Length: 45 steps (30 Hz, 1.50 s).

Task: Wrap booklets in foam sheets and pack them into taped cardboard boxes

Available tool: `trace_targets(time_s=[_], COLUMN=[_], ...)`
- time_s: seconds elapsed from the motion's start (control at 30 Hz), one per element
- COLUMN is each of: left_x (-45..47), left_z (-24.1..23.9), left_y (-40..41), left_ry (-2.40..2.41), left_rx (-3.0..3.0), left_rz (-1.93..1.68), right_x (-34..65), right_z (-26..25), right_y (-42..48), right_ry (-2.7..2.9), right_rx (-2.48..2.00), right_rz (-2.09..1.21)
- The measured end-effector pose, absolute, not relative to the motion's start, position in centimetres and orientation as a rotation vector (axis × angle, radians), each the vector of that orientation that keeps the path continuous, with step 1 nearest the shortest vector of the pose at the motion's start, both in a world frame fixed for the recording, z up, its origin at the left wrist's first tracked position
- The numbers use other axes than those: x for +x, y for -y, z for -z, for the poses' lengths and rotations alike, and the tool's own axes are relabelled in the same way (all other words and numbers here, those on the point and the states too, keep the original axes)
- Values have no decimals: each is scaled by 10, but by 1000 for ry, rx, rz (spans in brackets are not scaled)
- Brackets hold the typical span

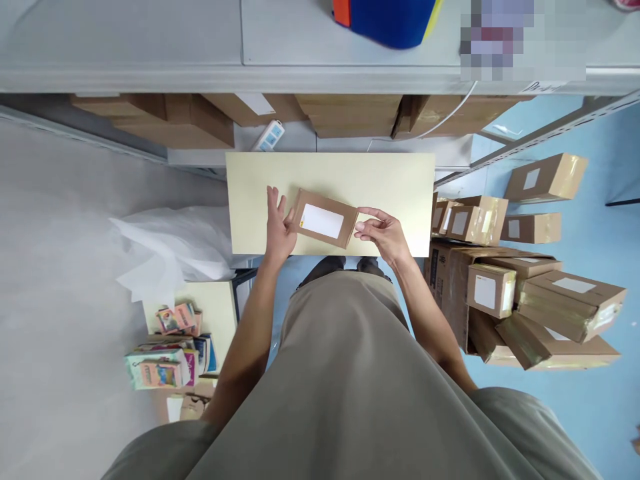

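Note:
A small brown cardboard box (306,235) with a white label on its upper face is over the pale yellow tabletop (260,170), slightly slanted. My right hand (384,235) grips the box's right end between thumb and fingers. At the opposite end, my left hand (280,230) has its fingers stretched out and apart, with the thumb beside the box's edge. Whether that thumb presses on the box, I cannot tell. The underside of the box is hidden.
Cardboard boxes (355,115) and a power strip (270,136) sit on the shelf behind the table. More labelled boxes (565,297) are piled at the right. White plastic sheeting (185,233) and stacked books (165,363) lie at the left.

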<state>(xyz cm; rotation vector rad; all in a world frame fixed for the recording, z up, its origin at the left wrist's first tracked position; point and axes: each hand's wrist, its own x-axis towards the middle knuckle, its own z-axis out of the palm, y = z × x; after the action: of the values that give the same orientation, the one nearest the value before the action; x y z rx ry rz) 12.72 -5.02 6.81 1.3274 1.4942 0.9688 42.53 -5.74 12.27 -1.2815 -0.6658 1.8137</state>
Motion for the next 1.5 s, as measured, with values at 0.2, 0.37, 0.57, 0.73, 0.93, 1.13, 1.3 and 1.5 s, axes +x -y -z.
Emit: trace_targets(time_s=[0.2,0.37,0.57,0.73,0.93,1.13,1.3,1.5], left_x=[87,65,43,37,38,42,55,78], left_z=[-12,14,31,38,36,17,-11,-25], left_y=[56,56,54,54,51,47,44,40], left_ry=[-1615,-1671,-1695,-1621,-1496,-1448,-1431,-1616], left_rx=[1255,1228,1182,1211,1242,1297,1328,1294], left_rz=[-845,-751,-479,-219,-140,-281,-685,-645], right_x=[425,465,521,478,375,348,348,336], right_z=[-93,-65,-42,-30,-7,-16,-42,-36], right_y=[67,75,83,107,129,137,133,118], right_ry=[637,754,975,1023,1162,1068,983,830], right_rx=[-1397,-1828,-2305,-2437,-2287,-1948,-1758,-1892], right_rz=[-1679,-1404,-741,-1001,-1521,-1465,-1204,-1198])
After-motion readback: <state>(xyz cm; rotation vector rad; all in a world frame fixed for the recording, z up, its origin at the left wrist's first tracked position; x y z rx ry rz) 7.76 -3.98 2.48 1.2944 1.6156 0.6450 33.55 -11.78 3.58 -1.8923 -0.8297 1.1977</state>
